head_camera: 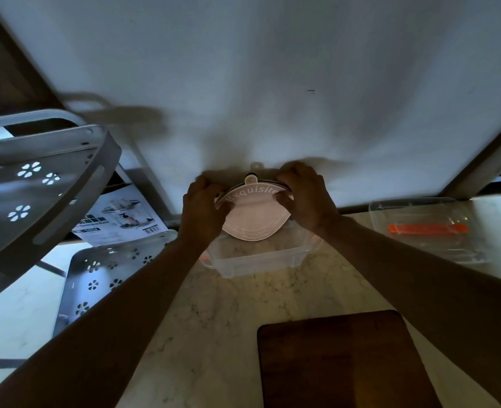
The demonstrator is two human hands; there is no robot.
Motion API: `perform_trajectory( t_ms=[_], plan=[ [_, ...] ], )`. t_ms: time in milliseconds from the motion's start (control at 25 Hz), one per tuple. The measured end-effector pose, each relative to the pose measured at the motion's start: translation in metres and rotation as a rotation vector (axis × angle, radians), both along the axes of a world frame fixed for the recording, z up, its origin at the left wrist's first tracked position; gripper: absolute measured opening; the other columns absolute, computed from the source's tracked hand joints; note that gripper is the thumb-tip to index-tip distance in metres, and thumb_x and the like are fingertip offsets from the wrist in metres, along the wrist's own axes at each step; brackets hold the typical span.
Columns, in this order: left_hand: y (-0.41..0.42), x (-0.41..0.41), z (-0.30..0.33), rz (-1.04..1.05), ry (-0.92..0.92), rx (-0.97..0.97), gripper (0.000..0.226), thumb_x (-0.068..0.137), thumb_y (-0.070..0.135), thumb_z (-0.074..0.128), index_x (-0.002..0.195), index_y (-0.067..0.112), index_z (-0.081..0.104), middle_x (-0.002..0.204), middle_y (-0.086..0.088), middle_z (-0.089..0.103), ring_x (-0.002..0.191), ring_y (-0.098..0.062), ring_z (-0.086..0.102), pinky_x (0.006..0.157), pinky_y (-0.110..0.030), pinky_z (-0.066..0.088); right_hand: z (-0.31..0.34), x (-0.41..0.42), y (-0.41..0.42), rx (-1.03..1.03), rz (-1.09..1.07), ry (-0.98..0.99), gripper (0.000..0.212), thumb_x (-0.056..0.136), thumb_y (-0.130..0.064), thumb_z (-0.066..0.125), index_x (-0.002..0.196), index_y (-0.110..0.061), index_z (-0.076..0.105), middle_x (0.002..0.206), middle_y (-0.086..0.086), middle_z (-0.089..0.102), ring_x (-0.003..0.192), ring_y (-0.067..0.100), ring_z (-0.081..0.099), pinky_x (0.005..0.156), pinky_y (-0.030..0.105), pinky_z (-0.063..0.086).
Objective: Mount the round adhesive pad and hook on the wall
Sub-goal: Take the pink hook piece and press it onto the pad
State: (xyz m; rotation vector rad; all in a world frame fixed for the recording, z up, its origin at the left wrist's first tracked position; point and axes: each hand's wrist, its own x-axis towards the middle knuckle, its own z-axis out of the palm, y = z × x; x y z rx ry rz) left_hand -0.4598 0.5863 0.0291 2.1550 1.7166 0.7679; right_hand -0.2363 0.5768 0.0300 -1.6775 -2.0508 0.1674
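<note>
A round pinkish-white pad [253, 212] printed "Exquisite" is held low against the white wall [272, 83], just above the counter. A small tab [250, 179] sticks up from its top edge. My left hand [203, 210] grips its left rim and my right hand [305, 195] grips its right rim, thumbs on the face. A small pale hook-like piece [256, 165] shows on the wall just above the tab. The pad's dark back edge is partly hidden by my fingers.
An open clear plastic box [261, 260] sits on the marble counter [272, 295] below the pad. A second clear container [426, 231] holding an orange piece lies right. A grey perforated rack [37, 184], a printed leaflet [119, 216] and a perforated panel [96, 278] are left. A dark board [340, 360] lies near.
</note>
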Motion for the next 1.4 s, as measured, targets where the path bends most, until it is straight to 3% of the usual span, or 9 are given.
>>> perform_trajectory(
  t_ms=[240,400,520,840,1240,1400],
  plan=[
    [0.001,-0.013,0.012,-0.131,0.139,0.051,0.022,0.087,0.022,0.069,0.105,0.009,0.068,0.108,-0.014,0.068,0.104,-0.034,0.057,0.090,-0.042,0.039,0.003,0.006,-0.008,0.032,0.067,-0.022,0.026,0.088,-0.030,0.064,0.110,-0.016,0.063,0.104,0.006,0.062,0.101,0.029,0.052,0.082,0.038,0.034],
    [-0.006,-0.015,0.019,-0.149,0.069,0.042,0.020,0.091,0.021,0.063,0.107,0.010,0.067,0.104,-0.013,0.071,0.093,-0.031,0.064,0.082,-0.032,0.042,0.010,0.008,-0.014,0.040,0.116,0.085,0.023,0.089,-0.026,0.066,0.109,-0.015,0.065,0.099,0.006,0.065,0.090,0.028,0.061,0.083,0.044,0.045],
    [-0.015,-0.016,0.014,-0.144,0.076,0.000,0.020,0.093,0.020,0.060,0.108,0.011,0.068,0.103,-0.013,0.073,0.091,-0.032,0.066,0.081,-0.037,0.051,0.007,0.004,-0.018,0.015,0.146,0.069,0.026,0.089,-0.024,0.066,0.114,-0.015,0.066,0.101,0.008,0.067,0.091,0.028,0.063,0.083,0.044,0.048],
    [-0.016,-0.013,0.019,-0.124,0.082,0.048,0.022,0.094,0.022,0.060,0.111,0.013,0.070,0.105,-0.012,0.073,0.094,-0.031,0.066,0.090,-0.042,0.047,0.009,0.008,-0.015,0.024,0.120,0.110,0.022,0.089,-0.024,0.067,0.110,-0.017,0.069,0.096,0.004,0.067,0.085,0.023,0.063,0.075,0.030,0.044],
    [-0.022,-0.010,0.018,-0.006,-0.059,-0.057,0.020,0.093,0.026,0.061,0.109,0.019,0.072,0.105,-0.005,0.075,0.093,-0.022,0.067,0.084,-0.032,0.048,0.006,0.002,-0.012,-0.001,0.114,0.094,0.020,0.089,-0.022,0.067,0.107,-0.015,0.069,0.098,0.007,0.070,0.088,0.025,0.065,0.079,0.035,0.049],
    [-0.021,-0.006,0.023,-0.001,-0.040,0.018,0.021,0.093,0.024,0.062,0.110,0.016,0.072,0.103,-0.009,0.075,0.090,-0.026,0.068,0.088,-0.035,0.048,0.005,0.003,-0.011,0.048,0.072,0.123,0.018,0.089,-0.023,0.065,0.106,-0.017,0.070,0.095,0.007,0.070,0.084,0.023,0.064,0.073,0.028,0.044]
  ],
)
